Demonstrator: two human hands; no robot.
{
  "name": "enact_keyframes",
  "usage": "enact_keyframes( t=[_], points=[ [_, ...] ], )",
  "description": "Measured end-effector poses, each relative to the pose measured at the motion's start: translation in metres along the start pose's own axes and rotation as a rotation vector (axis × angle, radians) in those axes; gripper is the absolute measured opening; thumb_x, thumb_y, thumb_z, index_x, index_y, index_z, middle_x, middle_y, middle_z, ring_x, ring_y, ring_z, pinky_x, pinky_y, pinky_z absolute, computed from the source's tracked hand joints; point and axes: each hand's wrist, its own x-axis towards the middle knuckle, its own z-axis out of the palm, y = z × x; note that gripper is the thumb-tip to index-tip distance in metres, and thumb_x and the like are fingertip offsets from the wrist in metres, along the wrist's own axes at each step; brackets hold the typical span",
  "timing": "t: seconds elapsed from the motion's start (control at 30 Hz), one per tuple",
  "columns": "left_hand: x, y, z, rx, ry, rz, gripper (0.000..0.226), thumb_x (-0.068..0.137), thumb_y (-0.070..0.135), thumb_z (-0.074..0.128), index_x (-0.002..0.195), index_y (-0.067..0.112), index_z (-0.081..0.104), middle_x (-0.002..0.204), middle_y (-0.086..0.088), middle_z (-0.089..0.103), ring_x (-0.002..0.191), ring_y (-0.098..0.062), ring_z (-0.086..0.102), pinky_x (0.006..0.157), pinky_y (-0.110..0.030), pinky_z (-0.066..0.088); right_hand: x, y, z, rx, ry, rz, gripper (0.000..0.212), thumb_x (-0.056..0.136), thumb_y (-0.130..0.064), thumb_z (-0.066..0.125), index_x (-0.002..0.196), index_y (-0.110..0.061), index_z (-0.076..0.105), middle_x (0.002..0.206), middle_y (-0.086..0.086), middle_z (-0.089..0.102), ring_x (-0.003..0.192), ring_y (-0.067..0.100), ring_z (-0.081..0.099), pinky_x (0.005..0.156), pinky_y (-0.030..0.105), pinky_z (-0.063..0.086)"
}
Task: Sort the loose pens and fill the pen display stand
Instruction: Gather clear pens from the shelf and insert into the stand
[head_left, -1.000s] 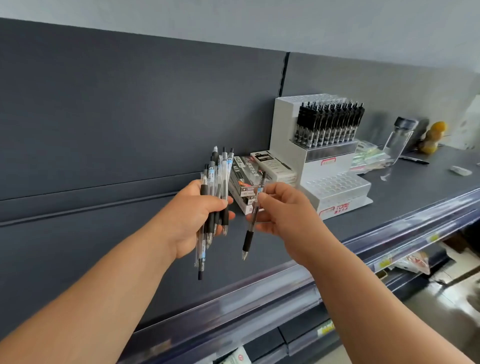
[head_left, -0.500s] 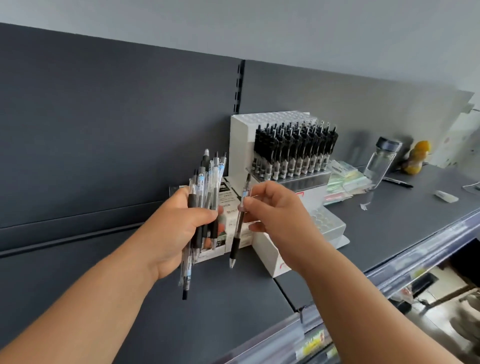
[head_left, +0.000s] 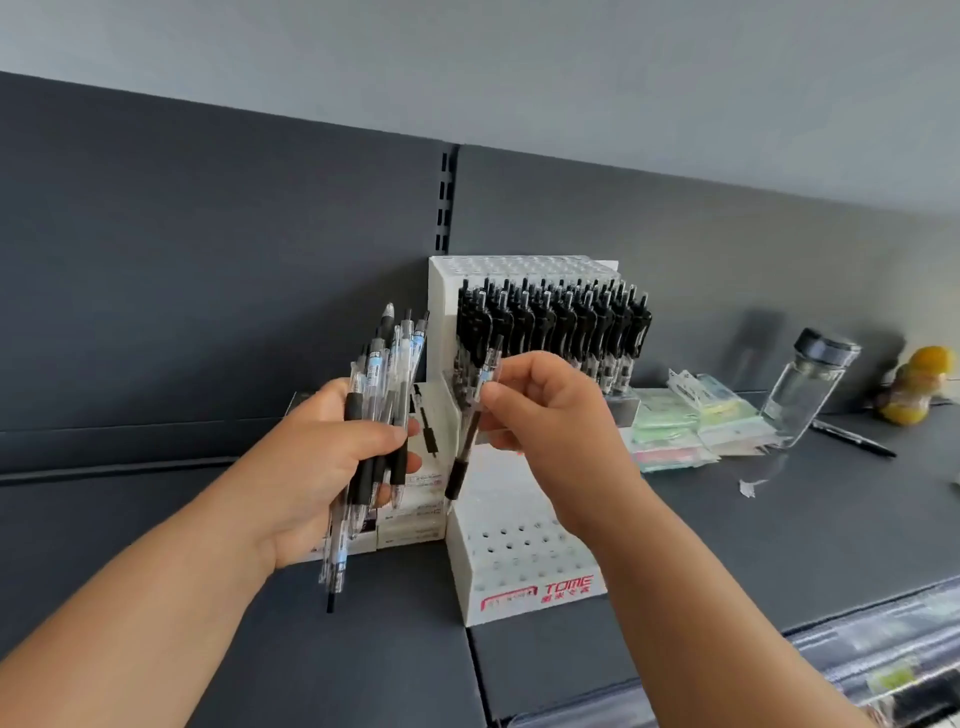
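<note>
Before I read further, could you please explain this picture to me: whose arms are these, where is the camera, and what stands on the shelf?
No machine here: a person wears a camera on the head, so you see their own arms. The left hand grips a bundle of pens; the right hand pinches a single pen. On the shelf stands a white display stand with black pens in its middle tier and empty holes in front. Beside it are boxes, packets, a glass bottle and a loose pen.
</note>
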Motion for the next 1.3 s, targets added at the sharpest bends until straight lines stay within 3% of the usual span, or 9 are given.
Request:
enact_keyframes(
  t=[0.13, 0.33, 0.43, 0.57, 0.73, 0.9, 1.1, 1.2, 1.3],
  points=[
    [-0.005, -0.005, 0.027, -0.024, 0.09, 0.011, 0.031, 0.09, -0.004, 0.054, 0.114, 0.016, 0.055, 0.089, -0.004, 0.069, 0.065, -0.015, 0.067, 0.047, -0.028, 0.045, 0.01, 0.003, -0.027, -0.042, -0.044, -0.055, 0.011, 0.088, -0.008, 0.062, 0.084, -0.018, 0.061, 0.08, 0.007, 0.07, 0.073, 0.017, 0.068, 0.066, 0.028, 0.058],
    [-0.013, -0.011, 0.05, -0.031, 0.212, 0.034, 0.031, 0.09, -0.004, 0.053, 0.112, 0.017, 0.056, 0.09, -0.003, 0.069, 0.066, -0.016, 0.066, 0.053, -0.031, 0.045, 0.021, 0.015, -0.041, -0.135, -0.126, -0.105, 0.01, 0.09, -0.014, 0.06, 0.085, -0.023, 0.061, 0.079, 0.006, 0.069, 0.079, 0.031, 0.065, 0.073, 0.047, 0.056],
    [-0.015, -0.015, 0.054, -0.027, 0.238, 0.021, 0.032, 0.09, -0.004, 0.053, 0.111, 0.019, 0.056, 0.093, -0.004, 0.069, 0.071, -0.019, 0.065, 0.054, -0.031, 0.045, 0.022, 0.024, -0.041, -0.171, -0.138, -0.118, 0.011, 0.091, -0.017, 0.059, 0.085, -0.024, 0.062, 0.074, 0.001, 0.068, 0.074, 0.027, 0.064, 0.071, 0.043, 0.056],
    [-0.015, -0.015, 0.054, -0.013, 0.244, 0.005, 0.032, 0.091, -0.005, 0.052, 0.11, 0.02, 0.056, 0.098, -0.006, 0.069, 0.073, -0.02, 0.065, 0.052, -0.029, 0.045, 0.02, 0.034, -0.036, -0.192, -0.14, -0.12, 0.011, 0.092, -0.017, 0.058, 0.084, -0.024, 0.063, 0.07, -0.004, 0.067, 0.064, 0.009, 0.061, 0.07, 0.034, 0.055],
    [-0.012, -0.016, 0.048, 0.006, 0.234, -0.007, 0.031, 0.09, -0.005, 0.052, 0.109, 0.02, 0.056, 0.1, -0.006, 0.069, 0.077, -0.022, 0.064, 0.05, -0.028, 0.046, 0.019, 0.04, -0.028, -0.207, -0.115, -0.135, 0.013, 0.091, -0.017, 0.058, 0.083, -0.025, 0.062, 0.071, -0.003, 0.068, 0.07, 0.011, 0.063, 0.073, 0.036, 0.056],
    [-0.012, -0.021, 0.042, -0.003, 0.237, -0.024, 0.03, 0.09, -0.005, 0.052, 0.109, 0.018, 0.057, 0.094, -0.005, 0.07, 0.073, -0.02, 0.066, 0.053, -0.03, 0.045, 0.009, 0.056, -0.021, -0.445, -0.17, -0.125, 0.011, 0.093, -0.02, 0.056, 0.082, -0.02, 0.06, 0.065, -0.001, 0.063, 0.047, 0.009, 0.046, 0.048, 0.028, 0.043],
    [-0.014, -0.025, 0.04, 0.006, 0.227, -0.038, 0.031, 0.089, -0.005, 0.053, 0.115, 0.012, 0.055, 0.105, -0.011, 0.069, 0.077, -0.023, 0.066, 0.053, -0.03, 0.047, 0.003, 0.065, -0.017, -0.507, -0.148, -0.11, 0.011, 0.094, -0.022, 0.055, 0.085, -0.018, 0.06, 0.07, -0.002, 0.066, 0.069, 0.016, 0.064, 0.063, 0.039, 0.054],
    [-0.017, -0.026, 0.042, 0.0, 0.212, -0.036, 0.033, 0.089, -0.005, 0.054, 0.116, 0.014, 0.055, 0.101, -0.008, 0.071, 0.076, -0.021, 0.067, 0.051, -0.029, 0.046, 0.005, 0.06, -0.02, -0.577, -0.159, -0.082, 0.015, 0.091, -0.027, 0.059, 0.079, -0.019, 0.06, 0.065, -0.007, 0.061, 0.064, 0.012, 0.061, 0.062, 0.037, 0.054],
    [-0.02, -0.026, 0.044, 0.002, 0.203, -0.018, 0.034, 0.087, -0.003, 0.058, 0.114, 0.017, 0.057, 0.092, -0.004, 0.073, 0.073, -0.019, 0.066, 0.051, -0.028, 0.045, 0.001, 0.046, -0.025, -0.531, -0.061, -0.128, 0.018, 0.09, -0.032, 0.061, 0.076, -0.021, 0.058, 0.061, -0.006, 0.057, 0.054, 0.009, 0.051, 0.053, 0.027, 0.047]
  ],
)
